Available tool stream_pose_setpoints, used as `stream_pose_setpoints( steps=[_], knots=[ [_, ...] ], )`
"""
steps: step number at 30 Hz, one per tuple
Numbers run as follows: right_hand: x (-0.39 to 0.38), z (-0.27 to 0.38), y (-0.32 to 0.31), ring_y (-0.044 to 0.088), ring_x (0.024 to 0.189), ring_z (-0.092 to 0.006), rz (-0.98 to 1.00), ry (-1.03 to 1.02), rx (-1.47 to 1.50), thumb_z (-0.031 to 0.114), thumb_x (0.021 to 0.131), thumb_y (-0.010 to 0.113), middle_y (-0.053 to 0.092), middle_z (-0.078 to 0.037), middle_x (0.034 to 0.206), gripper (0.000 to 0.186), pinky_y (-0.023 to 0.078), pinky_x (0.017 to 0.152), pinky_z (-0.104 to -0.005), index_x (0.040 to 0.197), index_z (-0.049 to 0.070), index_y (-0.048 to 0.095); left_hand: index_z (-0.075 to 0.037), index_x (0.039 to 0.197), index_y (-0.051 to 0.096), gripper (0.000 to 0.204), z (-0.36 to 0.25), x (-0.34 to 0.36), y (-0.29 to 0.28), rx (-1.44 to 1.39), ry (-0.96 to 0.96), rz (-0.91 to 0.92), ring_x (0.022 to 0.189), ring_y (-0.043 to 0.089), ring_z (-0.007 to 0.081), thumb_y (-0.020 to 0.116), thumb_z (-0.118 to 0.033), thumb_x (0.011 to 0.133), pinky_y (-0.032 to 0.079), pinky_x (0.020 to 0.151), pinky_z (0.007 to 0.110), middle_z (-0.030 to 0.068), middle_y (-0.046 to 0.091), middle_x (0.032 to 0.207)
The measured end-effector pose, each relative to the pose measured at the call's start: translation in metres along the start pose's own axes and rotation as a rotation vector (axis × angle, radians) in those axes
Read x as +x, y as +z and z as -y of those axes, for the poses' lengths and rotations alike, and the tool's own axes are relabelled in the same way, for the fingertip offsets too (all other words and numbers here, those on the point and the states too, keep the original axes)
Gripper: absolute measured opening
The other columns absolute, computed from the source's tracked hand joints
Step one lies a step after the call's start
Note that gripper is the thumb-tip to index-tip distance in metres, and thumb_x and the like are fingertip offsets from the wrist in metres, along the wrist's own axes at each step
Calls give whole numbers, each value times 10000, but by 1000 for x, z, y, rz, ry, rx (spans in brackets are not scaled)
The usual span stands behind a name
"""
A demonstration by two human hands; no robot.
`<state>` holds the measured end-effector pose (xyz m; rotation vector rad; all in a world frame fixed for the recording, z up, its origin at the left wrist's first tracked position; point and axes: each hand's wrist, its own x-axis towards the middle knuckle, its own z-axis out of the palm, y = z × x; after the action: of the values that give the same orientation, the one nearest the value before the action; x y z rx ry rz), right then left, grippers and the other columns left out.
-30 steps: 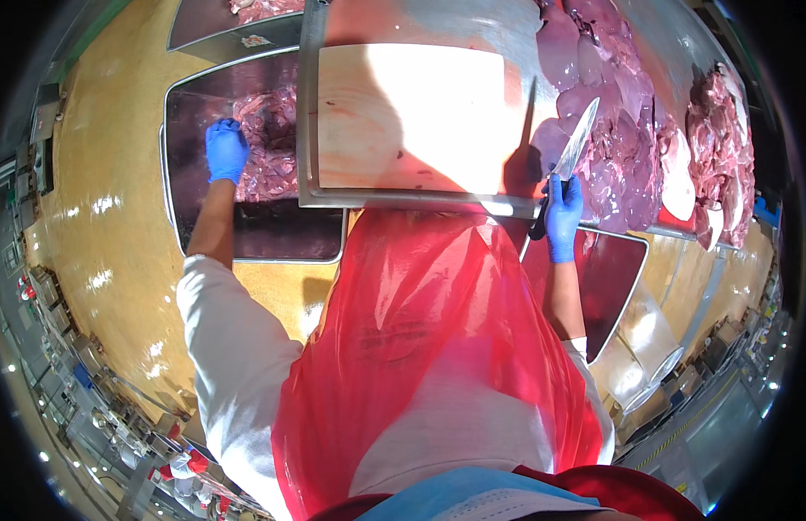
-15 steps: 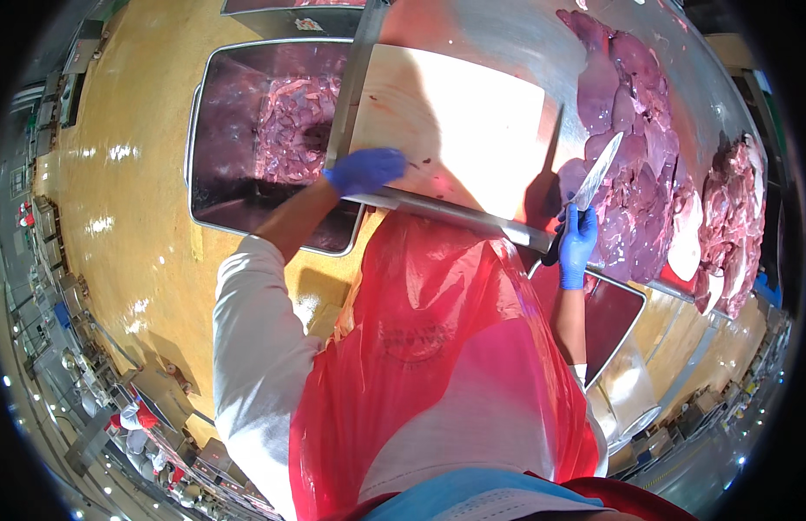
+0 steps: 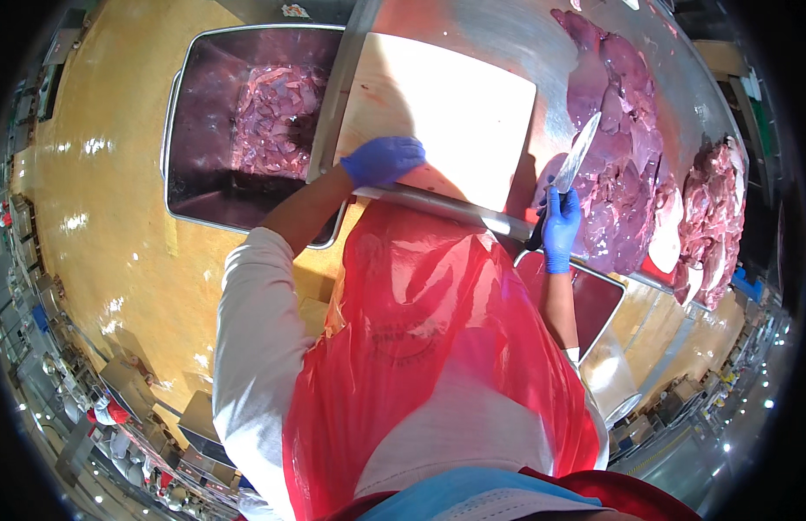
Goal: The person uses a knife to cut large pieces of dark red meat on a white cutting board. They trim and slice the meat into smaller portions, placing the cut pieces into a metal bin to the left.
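My left hand [image 3: 385, 161], in a blue glove, lies flat over the near left part of a white cutting board [image 3: 472, 108]. Its fingers are stretched out and hold nothing that shows. At the board's near right corner my right hand [image 3: 561, 227], gloved in blue too, is closed round the dark handle of a knife [image 3: 579, 153]. The blade points up and away, above the dark red livers [image 3: 624, 165] heaped on the steel table. A little red stain and a few dark specks mark the board near my left hand.
Left of the board stands a deep steel bin [image 3: 203, 130] with cut liver pieces [image 3: 279, 122] inside. Paler, fatty meat pieces [image 3: 712, 217] lie at the table's far right. A second container [image 3: 594, 304] sits below the table edge beside my right forearm. The floor [image 3: 99, 174] is yellow and shiny.
My left hand has slid right across the board's near edge, over where small dark bits lay. The right hand still holds the knife. The whole view has shifted slightly.
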<state>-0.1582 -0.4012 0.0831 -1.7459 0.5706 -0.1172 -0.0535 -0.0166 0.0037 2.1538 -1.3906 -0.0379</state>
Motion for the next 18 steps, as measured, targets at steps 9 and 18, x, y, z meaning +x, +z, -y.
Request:
stream_pose_setpoints(
  steps=[9,18],
  knots=[
    [-18,10,4,529,605,-49,-4,3,-42,107,1021,604,597,1,791,88,437,536,-228,1075,38,600,-73,1057,722,214,128,-140,-92,455,-821,39,1120,612,344,631,-143,876,492,1014,444,120,686,1154],
    [-8,21,30,546,641,-48,68,-41,-7,133,1034,593,614,-5,805,173,443,556,-220,1167,25,622,-109,887,768,144,97,-37,-79,222,-608,-487,1201,557,357,723,-177,768,471,1029,465,79,640,1271]
  ],
)
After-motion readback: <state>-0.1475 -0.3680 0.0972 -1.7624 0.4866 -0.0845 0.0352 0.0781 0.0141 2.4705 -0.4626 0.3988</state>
